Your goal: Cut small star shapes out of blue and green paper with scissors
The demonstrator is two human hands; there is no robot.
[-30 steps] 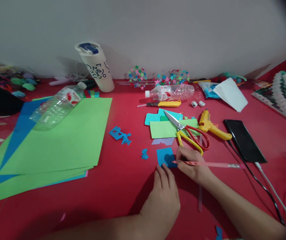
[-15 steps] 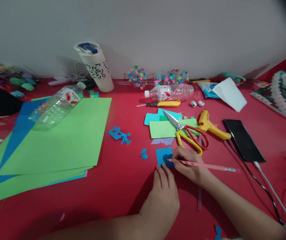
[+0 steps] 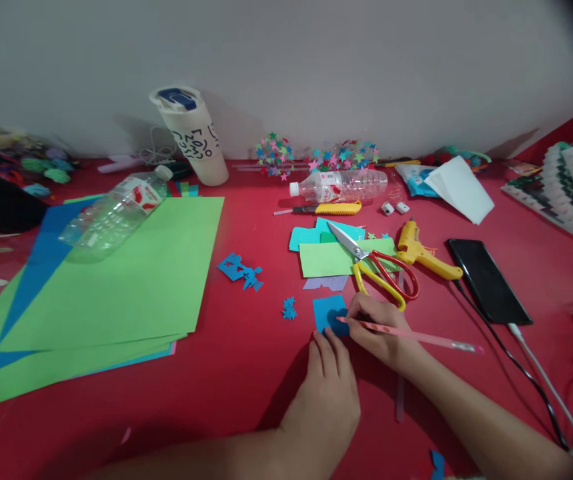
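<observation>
A small blue paper square [image 3: 327,311] lies on the red table. My left hand [image 3: 327,390] rests with fingers stretched out, their tips on the paper's lower edge. Between the thumb and fingers of my right hand [image 3: 379,328] is a pink pencil [image 3: 421,335], its tip at the blue square. To the left sit small blue paper stars [image 3: 289,309] and blue scraps [image 3: 240,269] with cut-out edges. Scissors [image 3: 361,257] with red and yellow handles lie open on a light green paper strip [image 3: 321,259], just beyond my right hand.
Green sheets [image 3: 131,293] cover the left side, a clear bottle [image 3: 116,217] on top. Behind are a white tumbler [image 3: 193,140], another bottle [image 3: 346,185], a yellow cutter [image 3: 336,209] and star clusters [image 3: 343,155]. A glue gun [image 3: 423,253] and a phone [image 3: 489,280] with cables lie right.
The pencil's eraser end has tipped slightly down and to the right, and my right hand has shifted a little. My left hand and the paper stay in place.
</observation>
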